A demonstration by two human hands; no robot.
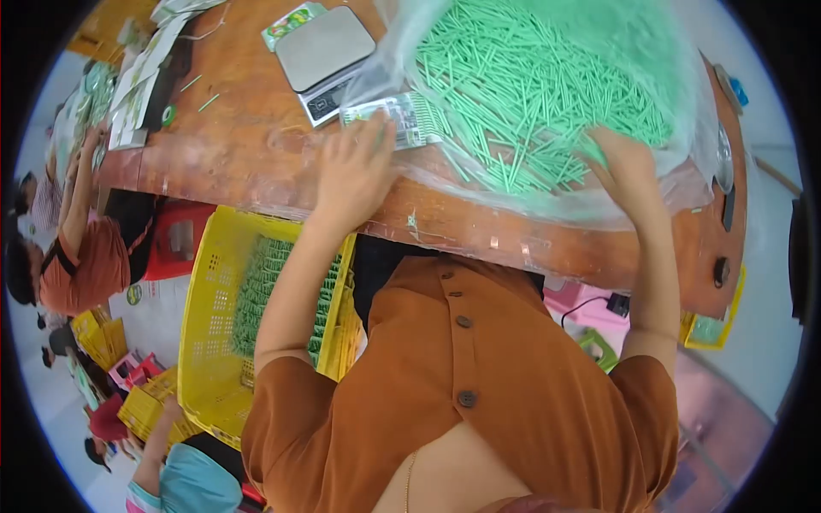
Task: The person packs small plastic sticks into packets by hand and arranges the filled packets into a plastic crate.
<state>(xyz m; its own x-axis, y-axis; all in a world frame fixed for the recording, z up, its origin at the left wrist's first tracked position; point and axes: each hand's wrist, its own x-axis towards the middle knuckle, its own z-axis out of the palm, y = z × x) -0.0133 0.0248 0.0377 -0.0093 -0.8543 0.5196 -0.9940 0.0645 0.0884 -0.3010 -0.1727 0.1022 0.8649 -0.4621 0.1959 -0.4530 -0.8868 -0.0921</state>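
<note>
A large clear plastic bag (402,68) lies spread on the table with a heap of thin green sticks (539,85) in it. My right hand (629,175) is at the heap's near right edge, its fingers closed on a few green sticks (592,150). My left hand (355,175) rests with fingers stretched out over a small printed clear pack (409,124). Green stick ends show at the pack's right end. Just beyond it stands a digital scale (325,50) with a bare metal plate. Part of the pack is hidden under my left fingers.
Below the wooden table's edge (256,201), a yellow crate (209,316) holds rows of green bundles. A green printed packet (292,23) lies behind the scale. White boxes (137,94) and a tape roll (168,114) are at left. Other people sit along the left side.
</note>
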